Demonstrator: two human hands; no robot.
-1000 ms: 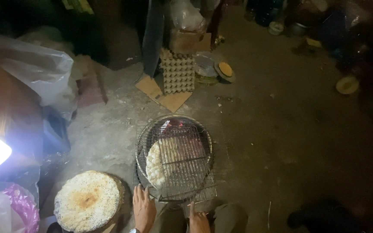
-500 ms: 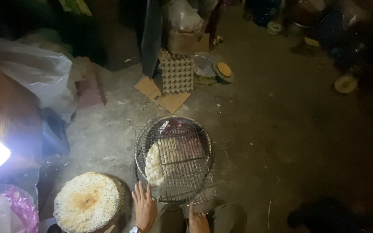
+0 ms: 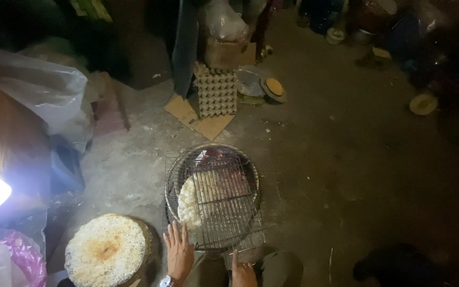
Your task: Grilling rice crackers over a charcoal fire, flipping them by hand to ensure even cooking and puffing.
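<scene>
Head camera, looking down: the left hand (image 3: 178, 254) lies flat, fingers spread wide, holding nothing, fingertips touching the near rim of the wire grill rack (image 3: 224, 212). The right hand (image 3: 243, 272) sits at six o'clock, one finger raised against the rack's near edge, otherwise curled and empty. The puffed rice cracker (image 3: 197, 196) lies under the mesh at twelve o'clock from the left hand, which is nearer. A stack of toasted crackers (image 3: 106, 258) waits at nine o'clock.

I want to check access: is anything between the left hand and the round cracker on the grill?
Yes. The wire grill rack lies over the cracker, so mesh separates it from the left hand, which rests at the rack's near edge.
</scene>
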